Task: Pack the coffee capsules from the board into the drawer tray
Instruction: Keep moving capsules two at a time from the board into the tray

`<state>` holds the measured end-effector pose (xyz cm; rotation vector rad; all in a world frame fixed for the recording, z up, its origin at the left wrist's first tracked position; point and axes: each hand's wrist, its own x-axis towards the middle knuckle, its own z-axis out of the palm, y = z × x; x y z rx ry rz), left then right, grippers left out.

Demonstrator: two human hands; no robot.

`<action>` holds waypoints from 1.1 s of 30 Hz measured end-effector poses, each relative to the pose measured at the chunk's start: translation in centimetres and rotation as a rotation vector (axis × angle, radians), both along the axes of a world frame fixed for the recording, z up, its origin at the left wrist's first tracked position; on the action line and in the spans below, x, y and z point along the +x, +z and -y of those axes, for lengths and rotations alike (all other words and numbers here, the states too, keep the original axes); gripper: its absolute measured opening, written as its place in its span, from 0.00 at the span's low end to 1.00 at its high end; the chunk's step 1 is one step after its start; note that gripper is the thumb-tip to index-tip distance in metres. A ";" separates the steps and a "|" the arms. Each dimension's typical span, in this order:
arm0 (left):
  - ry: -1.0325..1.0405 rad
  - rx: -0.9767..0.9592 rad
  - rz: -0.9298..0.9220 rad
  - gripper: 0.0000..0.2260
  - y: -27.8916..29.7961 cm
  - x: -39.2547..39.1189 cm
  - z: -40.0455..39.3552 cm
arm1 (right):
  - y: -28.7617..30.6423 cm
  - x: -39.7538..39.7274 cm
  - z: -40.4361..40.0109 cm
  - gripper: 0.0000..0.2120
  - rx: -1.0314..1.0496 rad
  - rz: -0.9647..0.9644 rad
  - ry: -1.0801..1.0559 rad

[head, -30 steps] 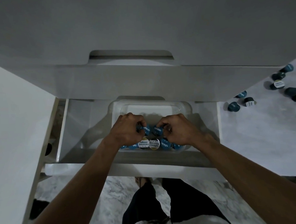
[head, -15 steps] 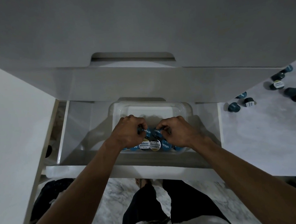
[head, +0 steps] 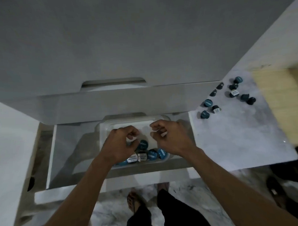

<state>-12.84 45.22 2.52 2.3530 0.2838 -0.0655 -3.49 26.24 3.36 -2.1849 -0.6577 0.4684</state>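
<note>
Both hands are over the clear drawer tray (head: pixel 167 119), which sits inside the open drawer (head: pixel 65 149). The left hand (head: pixel 119 144) has its fingers curled loosely inward with a small gap between thumb and fingers; I see nothing held in it. The right hand (head: pixel 171 137) is also half curled, the fingertips bent toward the palm, and it seems to hold nothing. The packed capsules (head: pixel 147 155) lie in a row along the near wall of the tray, touching each other, and one more blue capsule (head: pixel 143 144) stands just behind that row, beside the left hand. The far half of the tray is bare. The loose capsules (head: pixel 228 96) are scattered on the marble board (head: pixel 239 143), near its far left corner, to the right of the drawer
</note>
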 end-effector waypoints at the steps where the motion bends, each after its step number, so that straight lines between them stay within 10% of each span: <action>1: -0.019 -0.005 0.027 0.08 0.6 0.2 0.5 | 0.6 -0.4 0.5 0.12 0.046 0.010 -0.037; 16: -0.221 -0.110 0.281 0.04 8.0 6.6 18.6 | 5.6 0.0 20.3 0.07 0.156 0.115 -0.508; 33: 0.410 -0.041 -0.108 0.09 -0.9 14.4 31.5 | -0.9 14.2 31.9 0.10 -0.004 0.199 -0.178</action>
